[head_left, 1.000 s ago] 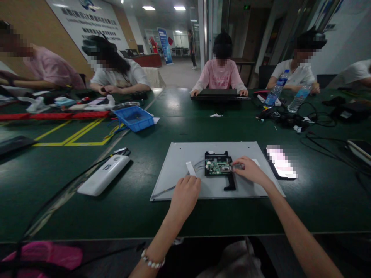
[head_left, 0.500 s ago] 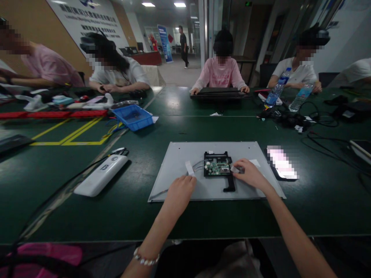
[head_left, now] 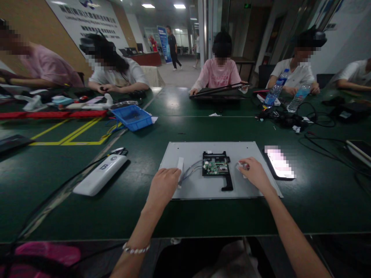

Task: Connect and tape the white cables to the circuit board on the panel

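A dark green surface (head_left: 185, 218) spans the frame, co-workers (head_left: 222, 73) seated along its far edge, as a person bends to a pale grey panel (head_left: 197, 190) lying flat at lower centre. The left hand (head_left: 162, 186) reaches in from lower left, the right hand (head_left: 256, 175) from lower right. Between them, mid-panel, sits a black frame (head_left: 228, 183) carrying a green circuit board (head_left: 216, 167), from which thin grey cables (head_left: 191, 169) curve left toward a white strip (head_left: 180, 163). The left fingers are drawn together on that strip, though how firmly cannot be told; the right hand, nearly closed, pinches a small pale piece (head_left: 242, 165) too indistinct to identify. Handling this well would likely mean a light, level touch on the strip, no tug reaching the cable ends, and right fingertips kept clear of the board's components.

On the wall sign (head_left: 89, 25), upper left, Chinese characters flank a Latin line that seems to end "Technology Co., Ltd"; the rest is blurred. Blue labels on two bottles (head_left: 299, 97), upper right, are illegible. A white power bank (head_left: 100, 175), left, bears a mark resembling "B" or "13".
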Available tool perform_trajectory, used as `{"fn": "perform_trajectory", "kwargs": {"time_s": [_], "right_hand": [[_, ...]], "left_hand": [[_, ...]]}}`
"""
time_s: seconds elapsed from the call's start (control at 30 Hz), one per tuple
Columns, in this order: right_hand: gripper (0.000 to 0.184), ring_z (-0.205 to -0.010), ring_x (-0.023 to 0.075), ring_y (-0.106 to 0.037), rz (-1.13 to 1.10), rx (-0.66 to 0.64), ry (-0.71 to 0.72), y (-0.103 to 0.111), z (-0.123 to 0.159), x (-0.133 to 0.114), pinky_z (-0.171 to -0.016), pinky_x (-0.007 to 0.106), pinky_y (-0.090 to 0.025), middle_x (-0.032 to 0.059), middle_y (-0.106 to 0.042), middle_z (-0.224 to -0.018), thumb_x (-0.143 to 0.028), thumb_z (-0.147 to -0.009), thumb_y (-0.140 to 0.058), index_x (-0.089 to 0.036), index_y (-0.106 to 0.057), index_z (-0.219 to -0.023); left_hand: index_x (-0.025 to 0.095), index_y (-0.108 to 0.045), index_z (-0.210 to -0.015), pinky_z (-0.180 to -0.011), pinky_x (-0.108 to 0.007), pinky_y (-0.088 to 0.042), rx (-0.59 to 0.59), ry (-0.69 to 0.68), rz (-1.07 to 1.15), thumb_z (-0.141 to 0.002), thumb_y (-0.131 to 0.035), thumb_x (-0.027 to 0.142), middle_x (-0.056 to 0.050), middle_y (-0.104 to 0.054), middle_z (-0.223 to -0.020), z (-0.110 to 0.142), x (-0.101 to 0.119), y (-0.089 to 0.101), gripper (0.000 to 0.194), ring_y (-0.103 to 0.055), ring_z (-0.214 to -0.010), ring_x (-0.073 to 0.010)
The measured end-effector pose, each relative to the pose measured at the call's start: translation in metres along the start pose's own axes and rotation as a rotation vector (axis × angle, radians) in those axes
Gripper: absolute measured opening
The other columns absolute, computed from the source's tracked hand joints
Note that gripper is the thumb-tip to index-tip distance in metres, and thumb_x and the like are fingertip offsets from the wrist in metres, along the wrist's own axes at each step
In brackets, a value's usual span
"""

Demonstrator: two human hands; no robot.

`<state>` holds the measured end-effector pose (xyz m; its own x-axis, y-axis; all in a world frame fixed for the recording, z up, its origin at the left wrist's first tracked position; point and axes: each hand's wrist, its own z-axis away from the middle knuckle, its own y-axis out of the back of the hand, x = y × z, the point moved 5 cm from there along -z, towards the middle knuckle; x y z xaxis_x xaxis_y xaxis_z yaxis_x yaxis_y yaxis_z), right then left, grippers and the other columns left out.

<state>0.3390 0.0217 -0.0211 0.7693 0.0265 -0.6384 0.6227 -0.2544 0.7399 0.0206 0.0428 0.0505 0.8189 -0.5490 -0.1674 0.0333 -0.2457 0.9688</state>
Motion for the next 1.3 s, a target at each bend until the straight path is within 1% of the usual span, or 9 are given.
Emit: {"fn": "perform_trajectory", "kwargs": {"time_s": [0.17,0.33,0.43,0.53,0.63,0.73,0.9,1.1,1.3], "right_hand": [[0.025,-0.102,0.024,-0.053,0.033,0.109,0.075,0.002,0.001,-0.009,-0.092,0.041,-0.041,0.0096,-0.057,-0.107,-0.026,-0.081,-0.05,-0.019,-0.064,-0.101],[0.024,-0.107,0.0226,-0.051,-0.029,0.092,0.171,0.002,0.005,-0.034,-0.096,0.041,-0.04,0.0083,-0.057,-0.111,-0.026,-0.085,-0.046,-0.021,-0.062,-0.103],[0.027,-0.113,0.0221,-0.049,-0.06,0.035,0.261,-0.002,0.009,-0.053,-0.099,0.043,-0.038,0.0078,-0.056,-0.118,-0.028,-0.087,-0.046,-0.022,-0.059,-0.11],[0.03,-0.122,0.0224,-0.043,-0.072,-0.056,0.352,-0.01,0.013,-0.068,-0.103,0.046,-0.035,0.0072,-0.051,-0.128,-0.027,-0.087,-0.047,-0.023,-0.056,-0.115],[0.034,-0.129,0.023,-0.035,-0.057,-0.148,0.408,-0.02,0.017,-0.074,-0.105,0.048,-0.032,0.0076,-0.047,-0.133,-0.026,-0.086,-0.049,-0.023,-0.054,-0.119],[0.038,-0.128,0.0219,-0.036,-0.056,-0.197,0.405,-0.025,0.018,-0.074,-0.106,0.047,-0.032,0.008,-0.048,-0.132,-0.024,-0.086,-0.048,-0.022,-0.051,-0.124],[0.04,-0.126,0.0218,-0.039,-0.067,-0.208,0.389,-0.028,0.017,-0.072,-0.104,0.047,-0.035,0.0083,-0.048,-0.132,-0.023,-0.086,-0.048,-0.023,-0.049,-0.126],[0.039,-0.122,0.0217,-0.042,-0.077,-0.2,0.408,-0.031,0.014,-0.071,-0.105,0.045,-0.036,0.0082,-0.049,-0.129,-0.02,-0.086,-0.048,-0.023,-0.05,-0.125],[0.04,-0.123,0.0211,-0.041,-0.081,-0.213,0.382,-0.028,0.014,-0.074,-0.105,0.043,-0.036,0.0057,-0.047,-0.131,-0.022,-0.087,-0.046,-0.026,-0.048,-0.127]], "left_hand": [[0.019,-0.066,-0.079,-0.078,-0.035,-0.04,-0.004,0.045,0.063,-0.086,-0.047,0.019,-0.008,-0.069,-0.089,0.008,-0.009,-0.01,0.021,-0.063,-0.086,-0.022],[0.021,-0.068,-0.084,-0.078,-0.036,-0.039,0.052,0.122,0.132,-0.087,-0.048,0.027,-0.007,-0.069,-0.099,0.002,-0.016,-0.007,0.022,-0.06,-0.095,-0.0231],[0.02,-0.066,-0.093,-0.079,-0.036,-0.039,0.091,0.077,0.159,-0.089,-0.047,0.031,-0.008,-0.068,-0.101,-0.018,-0.006,-0.001,0.023,-0.06,-0.096,-0.0233],[0.018,-0.062,-0.103,-0.08,-0.034,-0.039,0.099,-0.031,0.167,-0.091,-0.046,0.027,-0.007,-0.067,-0.102,-0.053,0.017,0.0,0.022,-0.059,-0.094,-0.0216],[0.016,-0.062,-0.101,-0.08,-0.033,-0.039,0.08,-0.142,0.147,-0.09,-0.047,0.022,-0.008,-0.066,-0.097,-0.091,0.043,-0.009,0.019,-0.059,-0.094,-0.0212],[0.013,-0.064,-0.09,-0.077,-0.033,-0.04,0.031,-0.214,0.064,-0.088,-0.048,0.015,-0.01,-0.066,-0.09,-0.118,0.059,-0.025,0.016,-0.06,-0.088,-0.0221],[0.012,-0.064,-0.081,-0.072,-0.033,-0.04,0.011,-0.232,0.032,-0.082,-0.052,0.006,-0.011,-0.066,-0.083,-0.132,0.059,-0.041,0.013,-0.061,-0.081,-0.0227],[0.012,-0.062,-0.092,-0.077,-0.036,-0.038,0.064,-0.209,0.017,-0.085,-0.05,0.011,-0.013,-0.065,-0.092,-0.149,0.055,-0.032,0.014,-0.058,-0.091,-0.0254],[0.012,-0.065,-0.077,-0.074,-0.036,-0.037,0.01,-0.21,0.022,-0.083,-0.05,0.007,-0.013,-0.067,-0.082,-0.159,0.059,-0.037,0.017,-0.06,-0.084,-0.024]]}}
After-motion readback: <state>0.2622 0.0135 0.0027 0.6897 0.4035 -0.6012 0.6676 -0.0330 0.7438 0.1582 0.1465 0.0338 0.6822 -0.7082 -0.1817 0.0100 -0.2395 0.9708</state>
